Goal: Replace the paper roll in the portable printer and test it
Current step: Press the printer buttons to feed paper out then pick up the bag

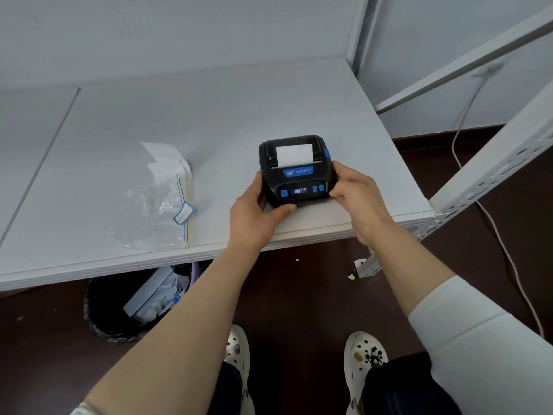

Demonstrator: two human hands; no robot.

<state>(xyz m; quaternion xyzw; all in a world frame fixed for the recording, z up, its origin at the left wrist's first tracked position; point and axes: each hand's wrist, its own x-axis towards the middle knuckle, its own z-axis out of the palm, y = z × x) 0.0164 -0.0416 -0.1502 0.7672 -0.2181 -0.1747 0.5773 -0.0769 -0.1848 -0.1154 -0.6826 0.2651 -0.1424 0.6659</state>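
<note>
White perforated clogs (pixel 363 359) planted on the dark floor, both forearms reaching up to the white table (pixel 179 121), and both hands are on the portable printer (pixel 296 172) near the front right corner. Left hand (pixel 254 217) grips its left side, thumb lying along the front bottom edge; right hand (pixel 357 194) closes around the right side, fingertips pressed to the casing. Printer sits flat on the table, lid shut, small display lit between the blue buttons, and a strip of white paper (pixel 292 155) stands out of the slot. Off to the left lie a clear zip bag (pixel 155 214) and torn paper strips (pixel 164 163), and a black bin (pixel 119 310) sits under the table edge
</note>
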